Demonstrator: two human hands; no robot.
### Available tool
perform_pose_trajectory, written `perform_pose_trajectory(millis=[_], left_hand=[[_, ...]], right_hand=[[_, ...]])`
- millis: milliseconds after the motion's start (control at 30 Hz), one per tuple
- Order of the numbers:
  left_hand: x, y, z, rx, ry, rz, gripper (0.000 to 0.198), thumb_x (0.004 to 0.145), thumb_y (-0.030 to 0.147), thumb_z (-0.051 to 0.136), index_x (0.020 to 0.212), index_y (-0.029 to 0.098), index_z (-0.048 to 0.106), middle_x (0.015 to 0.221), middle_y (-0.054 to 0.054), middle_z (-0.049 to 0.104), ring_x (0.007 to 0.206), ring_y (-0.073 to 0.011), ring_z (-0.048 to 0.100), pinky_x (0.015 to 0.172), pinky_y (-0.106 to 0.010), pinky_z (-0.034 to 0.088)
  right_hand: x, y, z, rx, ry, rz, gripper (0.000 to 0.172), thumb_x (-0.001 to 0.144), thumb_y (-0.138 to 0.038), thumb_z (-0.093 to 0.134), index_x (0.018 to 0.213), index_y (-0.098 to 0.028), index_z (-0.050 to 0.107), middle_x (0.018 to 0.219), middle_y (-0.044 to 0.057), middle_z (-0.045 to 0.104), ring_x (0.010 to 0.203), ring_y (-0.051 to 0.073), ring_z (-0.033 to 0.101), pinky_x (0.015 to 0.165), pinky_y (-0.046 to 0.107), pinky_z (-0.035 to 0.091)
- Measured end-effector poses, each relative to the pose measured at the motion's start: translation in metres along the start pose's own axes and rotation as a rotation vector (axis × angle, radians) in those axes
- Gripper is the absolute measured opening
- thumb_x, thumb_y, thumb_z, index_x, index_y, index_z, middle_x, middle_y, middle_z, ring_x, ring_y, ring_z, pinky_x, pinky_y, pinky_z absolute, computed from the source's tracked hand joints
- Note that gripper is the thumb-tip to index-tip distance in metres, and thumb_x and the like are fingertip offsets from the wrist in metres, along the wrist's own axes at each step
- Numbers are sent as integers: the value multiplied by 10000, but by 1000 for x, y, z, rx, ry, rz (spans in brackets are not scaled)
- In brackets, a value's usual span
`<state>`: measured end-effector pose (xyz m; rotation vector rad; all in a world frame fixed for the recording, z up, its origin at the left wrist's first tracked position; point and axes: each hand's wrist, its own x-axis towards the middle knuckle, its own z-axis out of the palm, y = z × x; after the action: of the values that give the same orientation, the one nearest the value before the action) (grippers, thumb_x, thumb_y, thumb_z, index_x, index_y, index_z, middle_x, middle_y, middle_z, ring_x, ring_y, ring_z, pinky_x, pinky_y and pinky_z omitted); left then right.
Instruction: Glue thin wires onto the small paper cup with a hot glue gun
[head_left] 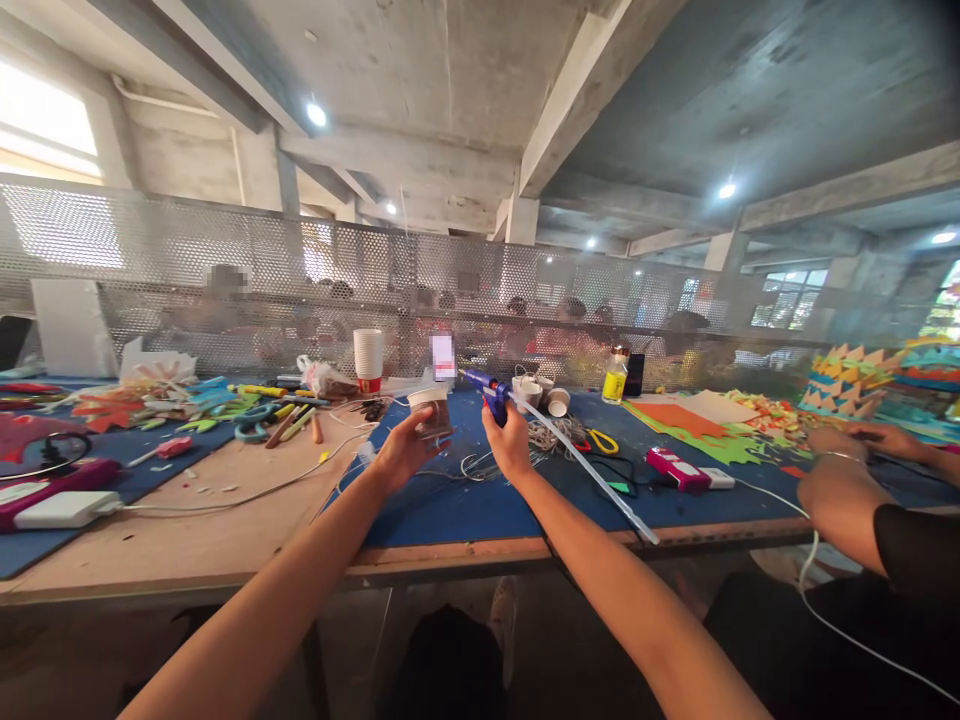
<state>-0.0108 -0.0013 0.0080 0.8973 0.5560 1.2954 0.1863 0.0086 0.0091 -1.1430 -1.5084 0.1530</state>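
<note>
Brown-sided paper cup and glue gun held over a blue mat

In the head view, one brown-sided paper cup (433, 424) was held above the blue mat (435, 515), near the middle of the table. It was gripped between the thumb and fingers of the left hand (406, 446). One blue hot-glue gun (491, 394) was held to the right of it, its handle enclosed by the curled fingers of the right hand (510, 440). The nozzle was pointed left, near the cup's rim and seemingly apart from it. One long translucent glue stick (600, 484) was seen slanting from the gun's rear toward the near right.

The work was judged to be partly done: the cup's side was already brown below a pale rim, and a glue stick was loaded. Whether any glue had been laid could not be told; the joining was judged to be left.

One stack of white paper cups (367, 357) was placed at the far left, its cups too tightly nested to be counted. At least three small white cups (557, 403) were grouped beyond the gun, beside one tangle of cord (551, 437). To the right, one pair of yellow-handled scissors (602, 441) and one yellow-labelled bottle (615, 380) were seen. Two magenta power strips were counted, one on the left (64, 492) and one on the right (677, 470). Two hands of a co-worker were visible at the far right.
</note>
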Motion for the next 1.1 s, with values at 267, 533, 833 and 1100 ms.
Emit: perform_pose_trajectory(millis=[267,533,833,1100], left_hand=[[0,0,4,-3,-14,15,263,832,236,674,1077,144,709,1016,-123,765,933,-256,734,827,-370,578],[-3,1,8,-3,49,-14,160,830,199,681,983,157,693,885,-85,757,841,-219,727,747,-332,581],[-1,-3,9,112,46,39,183,744,138,803,901,124,710,871,-87,739,786,-179,693,690,-266,540],[3,-5,2,106,-26,45,256,724,182,789,966,132,722,926,-86,753,843,-190,693,757,-296,538]], right_hand=[[-6,-9,-2,74,-31,40,346,951,-373,523,1168,-151,678,960,102,765,871,224,723,857,303,540],[-21,-9,-3,214,-202,8,350,956,-388,507,1181,-172,665,892,54,760,541,148,651,610,251,553],[-20,-1,-2,-38,-155,-50,336,968,-416,525,1155,-188,685,946,88,760,816,219,734,748,272,553],[-28,-8,-6,-90,-223,-151,307,977,-449,540,1111,-205,671,894,53,759,838,213,738,775,241,522]])
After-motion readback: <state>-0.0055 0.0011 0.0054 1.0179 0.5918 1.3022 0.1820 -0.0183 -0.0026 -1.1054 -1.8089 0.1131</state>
